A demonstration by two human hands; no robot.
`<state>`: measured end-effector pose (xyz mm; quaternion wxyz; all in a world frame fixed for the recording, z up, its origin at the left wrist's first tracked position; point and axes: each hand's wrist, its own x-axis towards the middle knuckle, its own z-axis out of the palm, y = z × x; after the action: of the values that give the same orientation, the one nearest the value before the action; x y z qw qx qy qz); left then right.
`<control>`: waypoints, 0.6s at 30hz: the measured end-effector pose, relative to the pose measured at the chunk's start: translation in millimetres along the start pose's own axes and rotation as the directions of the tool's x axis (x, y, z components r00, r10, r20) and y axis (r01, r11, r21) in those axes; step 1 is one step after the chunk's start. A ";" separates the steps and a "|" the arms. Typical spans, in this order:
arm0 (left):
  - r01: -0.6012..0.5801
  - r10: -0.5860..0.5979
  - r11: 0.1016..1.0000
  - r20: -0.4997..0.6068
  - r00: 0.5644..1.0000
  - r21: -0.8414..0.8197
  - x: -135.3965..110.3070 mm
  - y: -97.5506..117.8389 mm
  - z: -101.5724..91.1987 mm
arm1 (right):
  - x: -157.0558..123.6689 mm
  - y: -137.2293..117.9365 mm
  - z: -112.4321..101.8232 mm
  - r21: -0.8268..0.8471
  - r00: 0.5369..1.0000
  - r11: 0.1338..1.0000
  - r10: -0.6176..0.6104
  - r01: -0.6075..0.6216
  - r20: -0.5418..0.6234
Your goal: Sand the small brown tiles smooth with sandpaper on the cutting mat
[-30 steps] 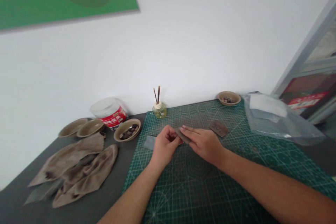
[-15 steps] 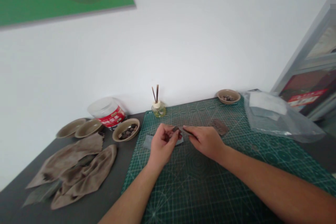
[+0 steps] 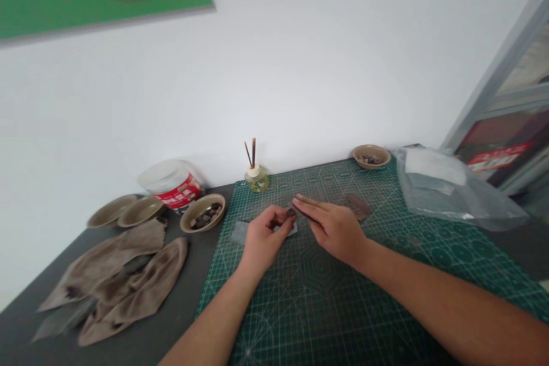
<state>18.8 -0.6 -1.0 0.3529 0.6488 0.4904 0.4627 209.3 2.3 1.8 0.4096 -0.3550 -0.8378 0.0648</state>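
Note:
My left hand (image 3: 263, 237) pinches a small dark stone (image 3: 291, 213) between thumb and fingers above the green cutting mat (image 3: 274, 309). Close on its right, my right hand (image 3: 337, 229) is closed on a thin dark flat piece (image 3: 306, 215), which looks like folded sandpaper. Its edge meets the stone or lies just beside it; the contact is too small to make out. Under the left hand lies a grey sheet (image 3: 239, 233), partly hidden. A worn brown sheet (image 3: 357, 206) rests on the mat behind the right hand.
To the left stand a bowl of stones (image 3: 203, 213), two more bowls (image 3: 112, 211), a plastic jar (image 3: 171, 183) and crumpled brown cloths (image 3: 141, 291). A reed diffuser (image 3: 257, 178) sits near the wall. Back right are another stone bowl (image 3: 371, 157) and a clear plastic bag (image 3: 454, 189).
My right hand's fingers have shifted slightly up and left, closer over the stone. The stone has turned a little in my left hand. The whole view has moved slightly.

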 end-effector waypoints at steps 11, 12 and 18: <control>-0.026 0.033 0.994 -0.060 0.998 0.111 -4.0 6.3 -0.1 | -3.6 -6.9 8.0 -0.155 0.991 0.985 -0.050 0.069 0.127; -0.031 0.039 0.993 -0.071 0.997 0.114 -4.2 7.0 -0.1 | -3.5 -7.5 8.3 -0.146 0.990 0.986 -0.060 0.078 0.124; -0.048 0.059 0.994 -0.121 0.991 0.096 -4.6 9.2 0.1 | -1.1 -8.8 9.1 -0.095 0.996 0.994 -0.048 0.055 0.071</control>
<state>21.3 -7.6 6.2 0.2788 0.6475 0.5147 0.4879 198.3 -3.2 -1.3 0.3646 -0.3501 -0.8625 0.0258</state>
